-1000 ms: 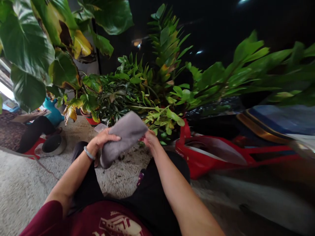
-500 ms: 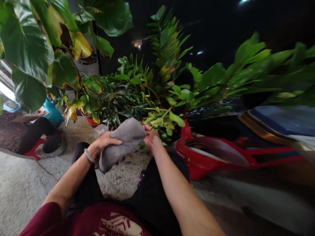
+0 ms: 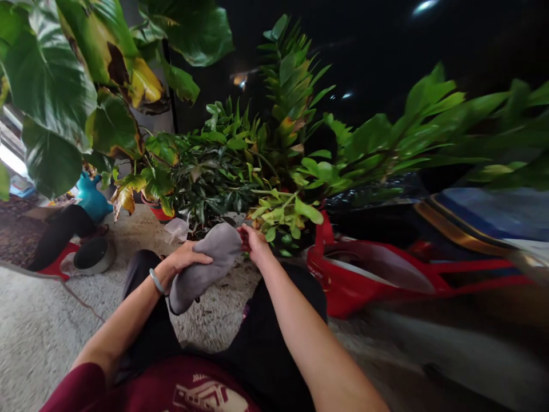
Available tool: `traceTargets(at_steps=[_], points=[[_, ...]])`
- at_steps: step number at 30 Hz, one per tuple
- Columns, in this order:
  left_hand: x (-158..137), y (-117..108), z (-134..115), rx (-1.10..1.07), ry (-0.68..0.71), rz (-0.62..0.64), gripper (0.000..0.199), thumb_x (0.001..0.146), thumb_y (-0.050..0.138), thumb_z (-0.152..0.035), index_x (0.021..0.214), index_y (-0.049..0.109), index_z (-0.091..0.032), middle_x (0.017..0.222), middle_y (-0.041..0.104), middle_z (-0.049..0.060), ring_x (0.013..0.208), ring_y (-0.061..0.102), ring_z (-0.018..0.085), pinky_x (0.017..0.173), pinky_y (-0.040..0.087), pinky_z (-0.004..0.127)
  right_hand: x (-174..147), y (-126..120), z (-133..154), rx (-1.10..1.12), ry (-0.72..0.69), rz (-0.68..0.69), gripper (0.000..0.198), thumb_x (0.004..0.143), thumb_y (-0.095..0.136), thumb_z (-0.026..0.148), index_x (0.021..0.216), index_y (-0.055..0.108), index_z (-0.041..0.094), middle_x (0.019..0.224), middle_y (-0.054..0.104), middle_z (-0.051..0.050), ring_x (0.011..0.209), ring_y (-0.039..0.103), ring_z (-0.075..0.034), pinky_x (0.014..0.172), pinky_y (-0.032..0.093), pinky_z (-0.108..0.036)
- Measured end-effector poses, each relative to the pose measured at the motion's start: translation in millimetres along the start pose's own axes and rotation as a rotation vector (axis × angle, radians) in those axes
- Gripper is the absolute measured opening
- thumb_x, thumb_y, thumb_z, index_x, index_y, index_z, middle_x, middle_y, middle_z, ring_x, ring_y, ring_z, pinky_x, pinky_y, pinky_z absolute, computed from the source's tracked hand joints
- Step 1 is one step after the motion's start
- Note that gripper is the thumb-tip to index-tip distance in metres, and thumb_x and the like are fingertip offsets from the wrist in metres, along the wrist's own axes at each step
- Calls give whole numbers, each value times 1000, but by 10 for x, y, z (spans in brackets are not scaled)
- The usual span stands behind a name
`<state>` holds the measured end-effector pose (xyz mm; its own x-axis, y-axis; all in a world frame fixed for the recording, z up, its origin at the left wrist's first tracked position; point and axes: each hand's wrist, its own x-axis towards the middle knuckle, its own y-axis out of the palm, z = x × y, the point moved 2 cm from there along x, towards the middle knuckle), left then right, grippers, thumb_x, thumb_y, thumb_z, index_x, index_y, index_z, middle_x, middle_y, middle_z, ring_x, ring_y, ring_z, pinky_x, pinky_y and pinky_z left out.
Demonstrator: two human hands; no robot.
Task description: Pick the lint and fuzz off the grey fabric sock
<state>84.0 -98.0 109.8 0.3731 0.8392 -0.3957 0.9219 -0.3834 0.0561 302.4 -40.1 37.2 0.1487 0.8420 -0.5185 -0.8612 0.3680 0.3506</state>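
Note:
A long grey insole-shaped piece [image 3: 208,263], soft-looking with a thin dark edge at its lower end, lies tilted between my two hands above my knees. My left hand [image 3: 185,260] is closed on its left side, thumb laid across the top face and fingers hidden underneath. At the piece's upper right end is my right hand [image 3: 256,243], its fingers drawn together in a pinch right beside the edge. What those fingertips hold, if anything, is too small to make out.
Leafy potted plants [image 3: 223,154] stand close ahead, with yellowing leaves overhanging on the left. To my right is an open red bag [image 3: 343,286]. A dark round pot [image 3: 95,255] sits on the concrete floor at left, near another person's leg [image 3: 60,234].
The grey insole-shaped piece and both hands have come down slightly toward my lap. My right hand has shifted a little left, still at the piece's far end.

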Motion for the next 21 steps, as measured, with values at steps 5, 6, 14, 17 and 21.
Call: traceTargets(at_steps=[5,6,14,17,21], points=[[32,-248,-689,-148,309,-146,53,56,91,-35,102,75,-13,89,77,8,76,70,24,75,56,34,-28,41,56,27,-26,73,23,98,60,36,84,64,18,55,65,2,37,54,-10,37,45,-20],[98,-281,-757,-162,362,-204,55,56,91,-36,104,75,-14,90,77,8,78,71,24,76,56,34,-47,67,72,48,-30,108,22,99,59,37,89,65,18,59,68,1,39,57,-11,39,48,-21],[-53,-268,193,40,2,-127,37,54,90,-28,86,79,-14,81,77,8,77,69,25,78,57,38,-67,395,65,90,-105,196,17,94,67,36,99,64,20,69,74,0,44,61,-10,38,48,-19],[-397,-389,168,-14,-76,-34,39,55,90,-28,90,80,-16,84,78,7,74,70,24,74,58,36,-47,488,59,71,-121,249,19,92,69,38,94,63,20,68,72,1,44,60,-10,38,48,-19],[-467,-729,-422,-143,164,-250,41,58,89,-28,95,77,-15,81,78,6,68,70,21,68,58,32,-68,591,70,123,-132,334,27,88,73,43,82,60,21,64,70,1,44,58,-10,40,49,-20]])
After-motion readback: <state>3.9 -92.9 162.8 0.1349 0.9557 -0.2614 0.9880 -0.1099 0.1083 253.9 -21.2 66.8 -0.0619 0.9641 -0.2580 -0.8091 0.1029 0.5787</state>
